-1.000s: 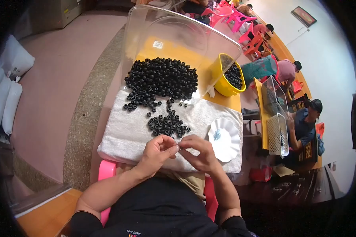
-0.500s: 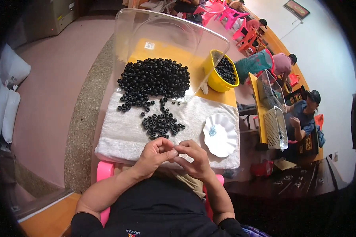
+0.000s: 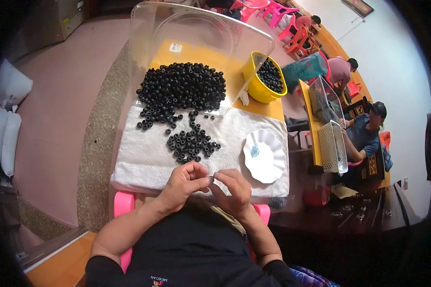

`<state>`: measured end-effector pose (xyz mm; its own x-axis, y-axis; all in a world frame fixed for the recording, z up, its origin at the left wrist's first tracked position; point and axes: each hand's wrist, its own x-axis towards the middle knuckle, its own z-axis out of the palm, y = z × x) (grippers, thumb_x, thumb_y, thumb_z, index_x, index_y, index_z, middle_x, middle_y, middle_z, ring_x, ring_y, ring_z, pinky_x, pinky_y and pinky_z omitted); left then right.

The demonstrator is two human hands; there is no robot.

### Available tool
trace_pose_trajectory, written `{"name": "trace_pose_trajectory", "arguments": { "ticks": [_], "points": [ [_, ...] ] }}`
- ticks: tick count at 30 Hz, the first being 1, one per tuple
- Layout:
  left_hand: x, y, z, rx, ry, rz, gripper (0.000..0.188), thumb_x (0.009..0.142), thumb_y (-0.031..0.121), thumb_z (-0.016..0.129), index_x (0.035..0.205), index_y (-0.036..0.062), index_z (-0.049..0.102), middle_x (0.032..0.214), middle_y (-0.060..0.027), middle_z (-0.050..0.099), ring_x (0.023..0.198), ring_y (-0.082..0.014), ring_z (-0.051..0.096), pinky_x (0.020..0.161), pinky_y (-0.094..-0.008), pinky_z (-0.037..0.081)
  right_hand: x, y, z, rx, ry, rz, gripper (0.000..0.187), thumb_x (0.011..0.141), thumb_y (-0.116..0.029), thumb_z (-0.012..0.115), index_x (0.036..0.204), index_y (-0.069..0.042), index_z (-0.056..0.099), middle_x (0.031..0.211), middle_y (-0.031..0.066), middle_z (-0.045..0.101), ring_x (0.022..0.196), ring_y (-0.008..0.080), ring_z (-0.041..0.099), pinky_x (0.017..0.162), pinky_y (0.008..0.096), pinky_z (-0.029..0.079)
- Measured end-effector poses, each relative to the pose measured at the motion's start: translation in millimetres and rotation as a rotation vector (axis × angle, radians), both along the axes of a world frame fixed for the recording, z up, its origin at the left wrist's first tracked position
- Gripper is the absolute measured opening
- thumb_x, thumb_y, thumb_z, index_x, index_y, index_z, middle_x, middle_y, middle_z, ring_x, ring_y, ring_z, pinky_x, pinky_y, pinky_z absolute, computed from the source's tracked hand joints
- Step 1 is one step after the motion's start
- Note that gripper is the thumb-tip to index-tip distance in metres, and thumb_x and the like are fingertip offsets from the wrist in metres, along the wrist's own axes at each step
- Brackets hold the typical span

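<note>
Since a second ago the two hands have hardly shifted: they stay together at the near edge of the white towel (image 3: 143, 158), so the fine work between the fingertips looks to be going on, not finished. The left hand (image 3: 184, 184) is curled, thumb and forefinger pinching a small dark ring (image 3: 210, 179); the right hand (image 3: 232, 186) is curled too, its fingertips closed against the same piece, though what it holds is too small to tell. Just beyond the hands lies a small cluster of black rings (image 3: 191, 143), with the big heap (image 3: 182, 88) farther off and a white scalloped plate (image 3: 264, 155) to the right.
</note>
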<state>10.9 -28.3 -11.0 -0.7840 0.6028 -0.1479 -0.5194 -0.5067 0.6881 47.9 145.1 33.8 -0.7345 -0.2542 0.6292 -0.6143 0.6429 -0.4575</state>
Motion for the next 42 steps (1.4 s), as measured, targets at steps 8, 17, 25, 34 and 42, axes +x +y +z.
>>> {"name": "trace_pose_trajectory", "arguments": {
  "ticks": [8, 17, 25, 34, 42],
  "points": [
    [0, 3, -6, -0.030, 0.026, 0.011, 0.016, 0.088, 0.001, 0.065, 0.101, 0.0012, 0.057, 0.093, -0.0069, 0.064, 0.084, -0.0149, 0.065, 0.077, -0.0290, 0.055, 2, -4, -16, 0.036, 0.096, 0.008, 0.034, 0.072, 0.005, 0.074, 0.104, -0.001, 0.062, 0.093, 0.0126, 0.068, 0.078, 0.0277, 0.066, 0.067, 0.0337, 0.054],
    [-8, -1, 2, -0.065, -0.007, 0.186, 0.013, 0.087, 0.002, 0.068, 0.099, 0.0039, 0.063, 0.085, -0.0038, 0.066, 0.075, -0.0117, 0.065, 0.072, -0.0260, 0.055, 9, 38, -10, -0.003, -0.014, -0.185, 0.027, 0.073, 0.010, 0.070, 0.098, 0.000, 0.063, 0.092, 0.0156, 0.068, 0.079, 0.0275, 0.067, 0.069, 0.0319, 0.054],
    [-4, 1, 1, -0.055, -0.021, 0.165, 0.013, 0.087, 0.003, 0.068, 0.100, 0.0045, 0.065, 0.087, -0.0036, 0.066, 0.077, -0.0115, 0.064, 0.073, -0.0268, 0.056, -4, 56, -7, 0.021, -0.308, -0.204, 0.021, 0.079, 0.007, 0.068, 0.099, 0.001, 0.063, 0.098, 0.0138, 0.067, 0.073, 0.0215, 0.066, 0.066, 0.0303, 0.053],
    [-4, 1, -2, -0.083, -0.008, 0.174, 0.014, 0.087, 0.003, 0.068, 0.101, 0.0035, 0.065, 0.088, -0.0037, 0.066, 0.077, -0.0111, 0.064, 0.074, -0.0260, 0.056, -5, 91, 3, 0.097, -0.239, -0.380, 0.023, 0.077, 0.010, 0.065, 0.098, 0.000, 0.066, 0.093, 0.0119, 0.068, 0.070, 0.0177, 0.068, 0.062, 0.0302, 0.053],
    [-2, 5, -4, -0.094, 0.016, 0.140, 0.015, 0.087, 0.003, 0.069, 0.101, 0.0033, 0.065, 0.087, -0.0041, 0.066, 0.076, -0.0119, 0.064, 0.070, -0.0251, 0.055, -10, 68, -14, 0.352, -0.303, -0.246, 0.025, 0.075, 0.003, 0.065, 0.099, -0.004, 0.065, 0.093, 0.0108, 0.066, 0.081, 0.0301, 0.066, 0.071, 0.0362, 0.054]
  ]
}}
